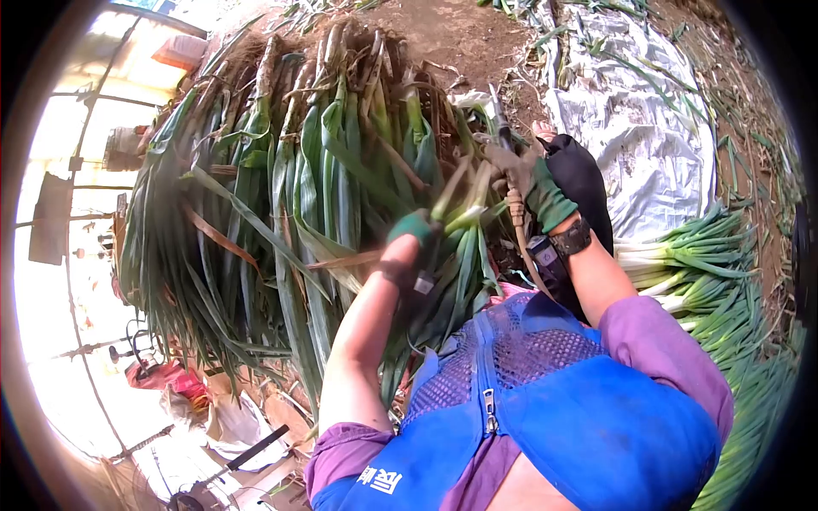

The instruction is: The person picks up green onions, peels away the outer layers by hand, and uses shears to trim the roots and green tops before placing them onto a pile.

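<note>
A large heap of long green onions [298,170], roots pointing away, lies in front of me. My left hand [411,232], in a green glove, is closed around a bunch of onion stalks [460,247] pulled from the heap. My right hand [530,180], also in a green glove and with a watch on the wrist, grips the same bunch a little further along. A tan cord [516,217] hangs below this hand. I wear a blue mesh vest over purple sleeves.
A stack of cleaned green onions [707,255] with white stems lies at the right. Behind it a silver tarp [648,128] is spread on the dirt ground [460,34]. Bags and tools [230,426] lie at the lower left.
</note>
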The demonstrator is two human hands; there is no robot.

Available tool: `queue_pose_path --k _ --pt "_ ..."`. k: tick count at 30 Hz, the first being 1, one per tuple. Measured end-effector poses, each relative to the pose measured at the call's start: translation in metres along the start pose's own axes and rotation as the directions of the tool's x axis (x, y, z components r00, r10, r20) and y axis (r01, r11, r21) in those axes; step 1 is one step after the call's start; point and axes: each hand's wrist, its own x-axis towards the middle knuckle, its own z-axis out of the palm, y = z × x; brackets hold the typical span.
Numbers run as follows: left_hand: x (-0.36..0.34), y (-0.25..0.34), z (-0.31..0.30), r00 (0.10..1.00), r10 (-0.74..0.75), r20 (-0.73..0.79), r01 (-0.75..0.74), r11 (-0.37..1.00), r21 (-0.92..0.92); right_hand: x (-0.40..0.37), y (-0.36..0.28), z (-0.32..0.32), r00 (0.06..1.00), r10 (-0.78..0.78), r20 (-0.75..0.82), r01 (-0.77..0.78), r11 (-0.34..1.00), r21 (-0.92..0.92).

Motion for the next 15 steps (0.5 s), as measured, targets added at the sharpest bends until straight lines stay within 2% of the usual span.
queue_pose_path --k 1,2,4,5,6,7,9,10,12,13,14,15 --pt "-0.009 0.007 -0.011 0.998 0.055 0.016 -0.056 0.996 0.07 -0.006 -0.005 0.003 0.997 0.068 0.024 -0.07 0.99 0.123" --pt "-0.016 0.014 -0.023 0.993 0.11 0.035 -0.113 0.984 0.14 -0.004 -0.001 0.003 0.998 -0.024 0.057 0.022 0.999 0.029" --pt "-0.02 0.016 -0.058 0.976 0.206 -0.069 -0.2 0.976 0.087 0.0 0.004 0.002 0.96 -0.233 0.155 0.259 0.949 -0.178" --pt "-0.008 0.003 -0.083 0.919 0.288 -0.268 -0.288 0.957 0.038 0.003 0.006 0.002 0.955 -0.233 0.181 0.276 0.925 -0.26" --pt "0.002 -0.009 -0.106 0.819 0.345 -0.459 -0.383 0.924 0.009 0.006 0.008 0.001 0.95 -0.233 0.207 0.294 0.894 -0.339" --pt "-0.04 0.022 -0.145 0.725 0.235 -0.647 -0.301 0.954 0.01 0.009 0.01 -0.001 0.977 -0.127 0.173 0.186 0.901 -0.391" --pt "0.005 -0.038 -0.2 0.629 0.138 -0.765 -0.221 0.975 -0.006 0.0 -0.009 0.019 0.996 0.013 0.093 0.022 0.933 -0.359" --pt "0.005 -0.047 -0.221 0.561 0.086 -0.823 -0.206 0.978 -0.038 -0.004 -0.018 0.029 0.995 0.082 0.051 -0.06 0.94 -0.336" --pt "0.046 -0.107 -0.242 0.697 -0.088 -0.712 0.22 0.971 0.095 -0.004 -0.011 0.036 0.999 -0.025 0.034 0.032 0.978 -0.204" --pt "0.05 -0.117 -0.236 0.751 -0.126 -0.648 0.299 0.94 0.164 0.002 -0.002 0.037 0.999 -0.004 0.04 0.007 0.998 -0.06" --pt "0.063 -0.127 -0.233 0.733 -0.256 -0.63 0.4 0.912 0.094 0.009 0.007 0.039 0.999 0.017 0.046 -0.021 0.996 0.086" --pt "0.061 -0.123 -0.233 0.72 -0.248 -0.648 0.375 0.925 0.062 0.008 0.005 0.038 0.999 0.019 0.037 -0.016 0.997 -0.076"
